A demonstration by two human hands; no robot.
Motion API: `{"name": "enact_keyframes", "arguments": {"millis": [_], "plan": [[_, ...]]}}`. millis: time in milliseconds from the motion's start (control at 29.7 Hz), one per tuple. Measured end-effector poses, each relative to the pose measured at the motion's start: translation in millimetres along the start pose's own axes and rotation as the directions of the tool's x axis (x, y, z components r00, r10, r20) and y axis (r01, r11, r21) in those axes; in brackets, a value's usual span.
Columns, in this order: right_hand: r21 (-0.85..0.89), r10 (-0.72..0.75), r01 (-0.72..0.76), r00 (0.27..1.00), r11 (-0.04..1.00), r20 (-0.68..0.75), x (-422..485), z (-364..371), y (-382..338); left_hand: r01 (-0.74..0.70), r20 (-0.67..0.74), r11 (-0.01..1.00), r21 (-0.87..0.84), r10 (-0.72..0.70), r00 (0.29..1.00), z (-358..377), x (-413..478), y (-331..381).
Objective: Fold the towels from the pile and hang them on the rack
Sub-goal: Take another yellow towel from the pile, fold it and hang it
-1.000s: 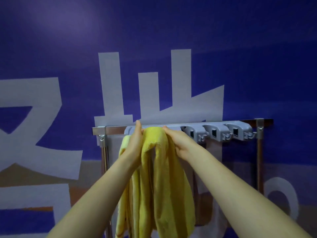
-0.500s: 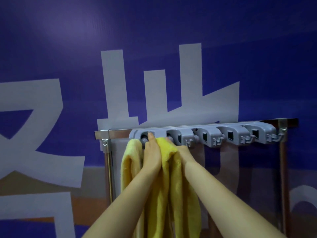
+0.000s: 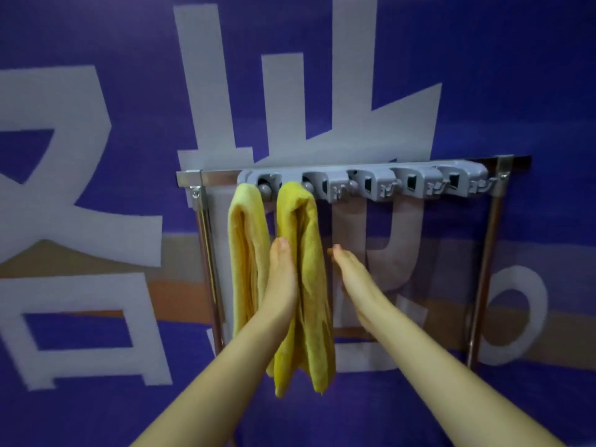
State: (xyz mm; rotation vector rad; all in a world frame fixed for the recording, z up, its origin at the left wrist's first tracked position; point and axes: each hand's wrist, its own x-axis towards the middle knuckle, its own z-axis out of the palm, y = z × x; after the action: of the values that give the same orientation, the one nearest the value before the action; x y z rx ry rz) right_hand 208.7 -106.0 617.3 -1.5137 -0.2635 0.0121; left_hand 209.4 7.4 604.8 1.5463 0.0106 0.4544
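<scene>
Hanging side by side from the grey rack (image 3: 371, 183) at frame centre: left towel (image 3: 248, 253) and right towel (image 3: 312, 317), both yellow, folded long and narrow. Left hand (image 3: 282, 285) lies flat against the right towel, fingers straight and pressed together; right hand (image 3: 358, 285) is just beside it, fingers straight.

Bare left grip (image 3: 283, 280), bare right grip (image 3: 356, 280)

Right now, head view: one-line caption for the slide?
Yellow left towel and right towel hang from grey clip rack; left hand touches right towel, right hand open beside.
</scene>
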Motion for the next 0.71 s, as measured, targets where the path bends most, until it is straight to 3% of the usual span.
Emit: {"name": "enact_keyframes", "arguments": {"millis": [135,270,371,472,573,708], "plan": [[-0.037,0.034,-0.033,0.999,0.999,0.017,-45,-10,26,-0.037,0.041,0.997,0.065,0.035,0.999,-4,-51,-10],[-0.059,0.144,-0.144,0.990,0.988,0.002,-89,-26,69,0.186,-0.014,0.982,0.044,-0.185,0.983,-2,-105,-42],[-0.056,0.215,-0.212,0.976,0.976,0.037,-108,-39,95,0.299,0.069,0.951,0.078,-0.304,0.950,-2,-131,-64],[-0.071,0.337,-0.336,0.941,0.939,0.013,-140,-65,159,0.402,0.130,0.906,0.135,-0.418,0.899,-1,-167,-120],[-0.079,0.512,-0.514,0.858,0.854,-0.047,-172,-86,233,0.528,0.199,0.816,0.234,-0.572,0.796,3,-202,-187],[-0.052,0.638,-0.648,0.759,0.760,-0.131,-192,-121,304,0.556,0.292,0.767,0.320,-0.638,0.713,-2,-232,-254]]}}
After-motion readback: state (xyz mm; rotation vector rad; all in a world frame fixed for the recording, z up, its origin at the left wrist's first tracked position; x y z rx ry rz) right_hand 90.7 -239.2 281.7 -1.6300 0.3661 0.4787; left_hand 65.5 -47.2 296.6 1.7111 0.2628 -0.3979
